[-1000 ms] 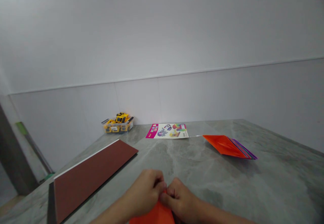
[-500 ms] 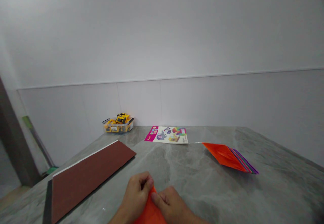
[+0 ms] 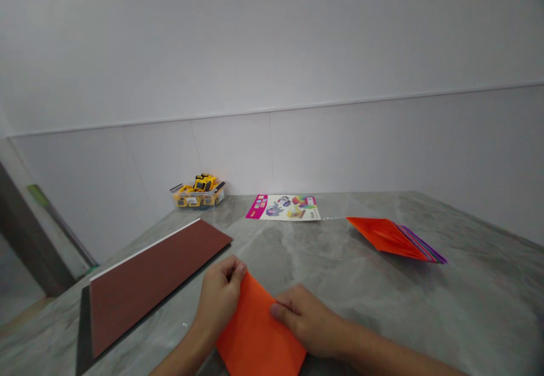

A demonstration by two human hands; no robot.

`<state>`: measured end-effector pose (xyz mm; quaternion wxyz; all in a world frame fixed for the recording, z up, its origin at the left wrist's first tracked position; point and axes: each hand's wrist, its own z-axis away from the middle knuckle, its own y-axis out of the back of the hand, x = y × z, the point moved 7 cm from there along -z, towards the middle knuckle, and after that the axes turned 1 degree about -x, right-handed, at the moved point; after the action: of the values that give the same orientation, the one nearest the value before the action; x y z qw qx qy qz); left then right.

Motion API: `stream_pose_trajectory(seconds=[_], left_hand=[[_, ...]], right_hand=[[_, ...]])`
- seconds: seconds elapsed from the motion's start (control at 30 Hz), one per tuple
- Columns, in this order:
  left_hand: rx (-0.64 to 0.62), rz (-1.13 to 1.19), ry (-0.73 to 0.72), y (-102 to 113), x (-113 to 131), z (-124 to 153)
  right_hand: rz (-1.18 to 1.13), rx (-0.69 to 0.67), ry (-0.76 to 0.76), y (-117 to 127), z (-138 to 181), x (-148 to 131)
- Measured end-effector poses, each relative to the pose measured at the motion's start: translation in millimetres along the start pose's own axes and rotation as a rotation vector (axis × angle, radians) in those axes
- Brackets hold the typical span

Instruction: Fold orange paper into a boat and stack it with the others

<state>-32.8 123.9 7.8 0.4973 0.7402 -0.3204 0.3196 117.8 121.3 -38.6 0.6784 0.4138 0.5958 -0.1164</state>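
Observation:
An orange sheet of paper [image 3: 261, 333] is held between my two hands, close to me above the grey table. My left hand [image 3: 221, 292] pinches its upper left corner between thumb and fingers. On the right edge of the sheet, my right hand [image 3: 306, 320] is closed, its thumb lying on top of the paper. The lower end of the sheet runs out of the bottom of the picture. Farther back to the right lies a stack of coloured paper [image 3: 385, 237], orange on top, with purple and other colours showing along its edge.
A brown board [image 3: 159, 279] with a dark edge lies on the left of the marbled table [image 3: 340, 277]. At the back are a clear box of yellow toy vehicles [image 3: 199, 193] and a printed sheet [image 3: 284, 208]. A white wall [image 3: 272, 53] stands behind.
My hands have moved apart along the paper's edge, my right hand going right, and more of the orange sheet shows. The view has tipped down slightly.

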Motion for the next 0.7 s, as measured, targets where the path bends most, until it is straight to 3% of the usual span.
stream_pose_trajectory(seconds=[0.4,0.7], left_hand=[[0.115,0.044,0.035,16,-11,-11],[0.164,0.139,0.048,18,-13,-5]], right_hand=[[-0.152,-0.04,-0.103,-3,-2,21],[-0.192,-0.034,-0.066,2,2,17]])
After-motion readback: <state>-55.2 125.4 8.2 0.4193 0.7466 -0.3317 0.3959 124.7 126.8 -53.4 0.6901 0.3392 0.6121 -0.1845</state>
